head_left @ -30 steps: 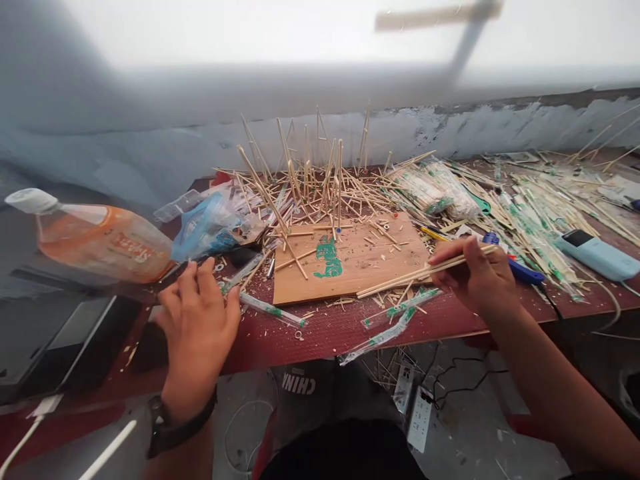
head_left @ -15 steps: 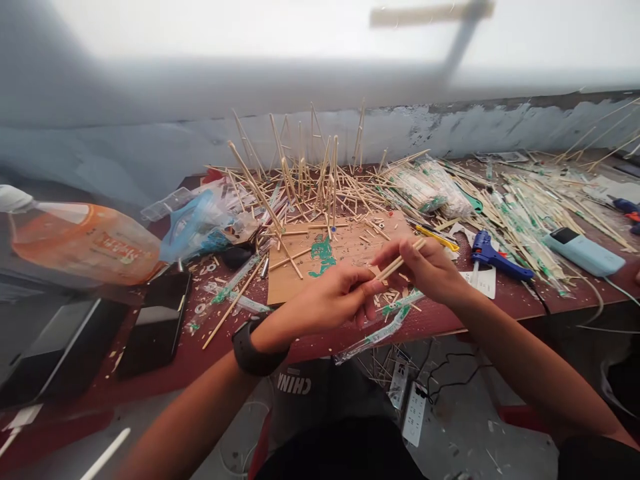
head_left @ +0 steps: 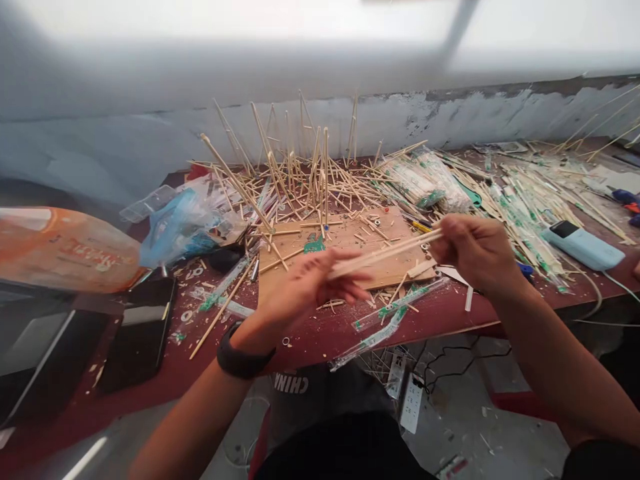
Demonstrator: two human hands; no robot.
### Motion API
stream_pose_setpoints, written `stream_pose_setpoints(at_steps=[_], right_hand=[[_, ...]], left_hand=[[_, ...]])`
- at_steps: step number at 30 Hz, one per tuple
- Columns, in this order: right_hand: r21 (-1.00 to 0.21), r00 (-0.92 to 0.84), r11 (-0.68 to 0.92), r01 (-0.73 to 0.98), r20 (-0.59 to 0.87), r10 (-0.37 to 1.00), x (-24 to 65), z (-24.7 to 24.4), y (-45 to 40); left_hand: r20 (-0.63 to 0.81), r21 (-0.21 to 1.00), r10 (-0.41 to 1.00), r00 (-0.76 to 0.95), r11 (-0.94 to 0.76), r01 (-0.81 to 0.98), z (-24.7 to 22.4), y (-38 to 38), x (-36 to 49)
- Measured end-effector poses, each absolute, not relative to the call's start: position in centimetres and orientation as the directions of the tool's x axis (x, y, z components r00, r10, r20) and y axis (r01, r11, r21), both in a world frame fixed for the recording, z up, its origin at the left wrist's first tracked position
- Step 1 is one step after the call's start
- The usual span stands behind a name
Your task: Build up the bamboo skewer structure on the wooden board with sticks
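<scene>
A pair of pale wooden sticks [head_left: 387, 255] slants between my hands above a cardboard sheet [head_left: 345, 233]. My right hand [head_left: 473, 250] has its fingers closed round their right end. At their left end is my left hand [head_left: 315, 283], fingers spread and somewhat blurred, the sticks lying against the thumb side. Behind the board stand upright stick frames [head_left: 325, 173] amid many loose sticks. Green plastic scraps lie on the board, and torn clear wrappers [head_left: 390, 327] are near the table's front edge.
At left are an orange bottle [head_left: 70, 250], a blue plastic bag [head_left: 175, 223] and a black phone [head_left: 140, 333]. Wrapped sticks [head_left: 425, 177] and a light blue device [head_left: 583, 247] are at right. Power strips [head_left: 411, 403] lie below the red table [head_left: 315, 340].
My right hand has moved right with the sticks, now covering most of the blue glue gun. My left hand has opened its fingers and shifted left. The view has shifted slightly.
</scene>
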State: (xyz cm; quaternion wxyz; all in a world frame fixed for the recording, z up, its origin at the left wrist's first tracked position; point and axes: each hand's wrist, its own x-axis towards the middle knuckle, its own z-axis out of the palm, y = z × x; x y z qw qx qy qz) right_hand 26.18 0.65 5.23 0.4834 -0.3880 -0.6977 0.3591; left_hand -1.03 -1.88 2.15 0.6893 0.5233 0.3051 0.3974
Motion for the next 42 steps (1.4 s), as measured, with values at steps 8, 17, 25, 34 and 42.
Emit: stream_pose_setpoints(at_steps=[8, 17, 25, 34, 42], right_hand=[[-0.884, 0.142, 0.412, 0.221, 0.447, 0.883, 20.3, 1.2, -4.9], [-0.845, -0.318, 0.455, 0.281, 0.365, 0.875, 20.3, 0.2, -8.2], [-0.699, -0.519, 0.52, 0.492, 0.244, 0.819, 23.9, 4.0, -6.1], [-0.947, -0.274, 0.263, 0.184, 0.208, 0.939, 22.5, 6.9, 1.9], [-0.995, -0.357, 0.096, -0.034, 0.102, 0.929, 22.5, 5.2, 5.7]], left_hand=[[0.177, 0.889, 0.966, 0.188, -0.076, -0.451, 2.2, -4.7, 5.6], [-0.012, 0.798, 0.811, 0.585, 0.36, -0.483, 3.3, -2.8, 4.3], [0.012, 0.811, 0.739, 0.674, 0.387, -0.439, 2.3, -2.0, 3.5], [-0.173, 0.92, 0.615, 0.769, 0.379, -0.096, 3.6, -0.9, 2.0], [-0.195, 0.981, 0.857, 0.477, 0.18, 0.078, 1.7, 1.4, 1.0]])
